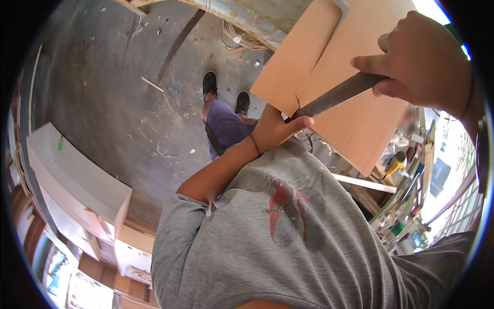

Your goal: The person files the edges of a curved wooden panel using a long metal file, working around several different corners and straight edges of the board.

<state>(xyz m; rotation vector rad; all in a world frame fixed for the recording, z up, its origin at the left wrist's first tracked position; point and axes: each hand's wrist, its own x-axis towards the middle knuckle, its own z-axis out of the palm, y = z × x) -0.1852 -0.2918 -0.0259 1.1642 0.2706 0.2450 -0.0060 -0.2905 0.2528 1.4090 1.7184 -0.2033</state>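
Observation:
My right hand, at the upper right, is closed round the hidden handle of a long, flat dark-bladed tool. One finger stretches forward along it; no teeth can be made out. The blade slants down left across a light wooden board, and its far end meets my left hand. That hand is at the board's near edge, thumb out along the edge, the other fingers hidden below; it seems to grip the board there. A narrow slot runs into the board from the far side, and a short jagged dark line shows near my left hand.
Under the board's far side is a worn bench edge, with a coil of pale cable on the floor. Offcuts and a yellow tool lie to the right. A long white cabinet stands at the left; a thin white stick lies on the floor.

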